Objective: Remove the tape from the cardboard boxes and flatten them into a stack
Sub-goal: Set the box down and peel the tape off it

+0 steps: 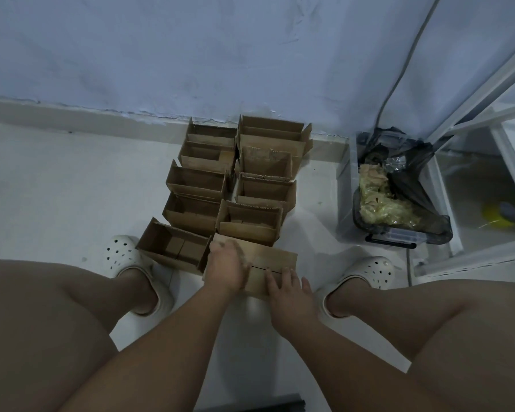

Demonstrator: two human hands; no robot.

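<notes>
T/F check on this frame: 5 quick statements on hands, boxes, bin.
1. Both hands rest on the nearest box. True: left hand, right hand.
2. The nearest box has its flaps closed. True.
3. The other boxes lie flattened in a stack. False: they stand open in two rows.
4. The bin is to the person's left. False: right.
5. The bin is empty. False: it holds crumpled yellowish scraps in a black bag.

Nearest box: brown cardboard, closed, top flaps meeting at a dark seam, lying at near right of the group. Open boxes: brown, upright, flaps raised, packed touching in two rows running from near to the far wall. Near-left box open, tilted askew.
</notes>
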